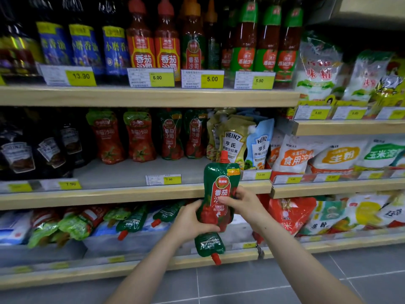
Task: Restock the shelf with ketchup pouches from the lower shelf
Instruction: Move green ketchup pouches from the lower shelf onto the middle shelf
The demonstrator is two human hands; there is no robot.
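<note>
Two ketchup pouches in hand: upright pouch (220,191) pinched by right hand (243,206), inverted pouch (210,245) gripped by left hand (192,222), just below the middle shelf (131,172) gap.

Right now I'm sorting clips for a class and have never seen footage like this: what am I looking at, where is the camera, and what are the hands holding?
There is no machine here: a person wears one wide-angle camera on the head, looking forward and down at shop shelves. The left hand and right hand together grip an upright green ketchup pouch with a red cap. A second pouch hangs cap-down beneath the left hand. More pouches lie on the lower shelf. The middle shelf above holds standing pouches with bare space in front.
</note>
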